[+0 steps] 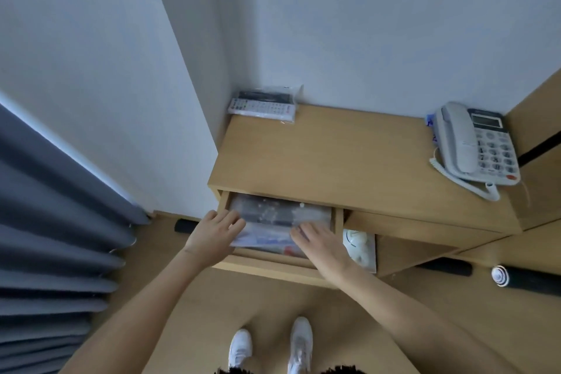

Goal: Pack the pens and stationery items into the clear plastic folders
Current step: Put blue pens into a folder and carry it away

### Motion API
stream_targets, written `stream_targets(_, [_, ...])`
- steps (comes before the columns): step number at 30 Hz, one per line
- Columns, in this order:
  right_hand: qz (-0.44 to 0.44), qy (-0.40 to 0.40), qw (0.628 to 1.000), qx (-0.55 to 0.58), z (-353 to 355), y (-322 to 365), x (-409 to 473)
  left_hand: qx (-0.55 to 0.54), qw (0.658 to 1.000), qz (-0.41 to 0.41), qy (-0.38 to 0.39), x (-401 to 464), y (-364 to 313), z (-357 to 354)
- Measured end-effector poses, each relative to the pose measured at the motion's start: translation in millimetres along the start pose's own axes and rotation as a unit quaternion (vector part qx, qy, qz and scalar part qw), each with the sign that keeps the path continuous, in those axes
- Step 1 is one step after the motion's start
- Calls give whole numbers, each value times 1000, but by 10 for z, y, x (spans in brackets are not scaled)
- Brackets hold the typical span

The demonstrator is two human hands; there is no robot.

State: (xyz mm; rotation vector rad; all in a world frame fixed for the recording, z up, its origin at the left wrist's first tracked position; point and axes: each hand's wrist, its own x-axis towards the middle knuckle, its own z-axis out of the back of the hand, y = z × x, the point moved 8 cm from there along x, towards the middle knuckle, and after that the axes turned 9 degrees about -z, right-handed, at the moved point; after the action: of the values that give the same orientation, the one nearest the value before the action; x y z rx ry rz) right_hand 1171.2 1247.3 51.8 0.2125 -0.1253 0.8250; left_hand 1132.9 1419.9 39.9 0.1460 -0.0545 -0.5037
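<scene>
An open wooden drawer (pixel 267 267) under the desk top holds clear plastic folders (pixel 267 232) with pens and stationery showing blurred through the plastic. My left hand (pixel 212 232) lies on the folders' left edge, fingers spread over the plastic. My right hand (pixel 318 241) rests on the right side of the same folders, fingers stretched forward. Whether either hand actually pinches a folder is hidden by the hands themselves. Darker packed items (pixel 279 209) lie further back in the drawer.
On the desk top (pixel 349 161) a remote in a clear bag (pixel 262 105) sits at the back left and a grey telephone (pixel 476 144) at the right. A white object (pixel 358 244) sits on the shelf right of the drawer. Curtains (pixel 54 237) hang at left.
</scene>
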Motion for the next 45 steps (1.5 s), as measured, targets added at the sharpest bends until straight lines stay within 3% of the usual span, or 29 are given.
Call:
stream_targets(8, [-54,5,998,-16,-227,-81,26,-34,994,-102,15,209,42,-182])
stream_targets(15, [-85,3,995,-50,-287,-82,67,-79,986,-144,7,276,92,-278])
stream_targets(21, [-77,37,996,-40,-275,-59,92,-153,977,-140,50,256,169,-371])
stream_targets(25, [-63,54,996,-31,-258,-24,72,-260,953,-102,116,189,258,-426])
stream_targets(27, [-58,67,996,-22,-283,-30,70,-277,951,-95,101,178,276,-430])
stream_targets(33, [-95,125,986,50,-414,-154,-14,-248,965,-75,47,169,247,-375])
stream_targets(37, [-185,194,948,173,-423,-300,-181,-235,969,-73,26,118,204,-378])
stream_targets(41, [-261,171,910,275,-347,-389,-320,-237,969,-70,19,91,174,-401])
stream_targets(45, [-291,174,905,257,-357,-479,-338,-284,957,-59,3,48,172,-377])
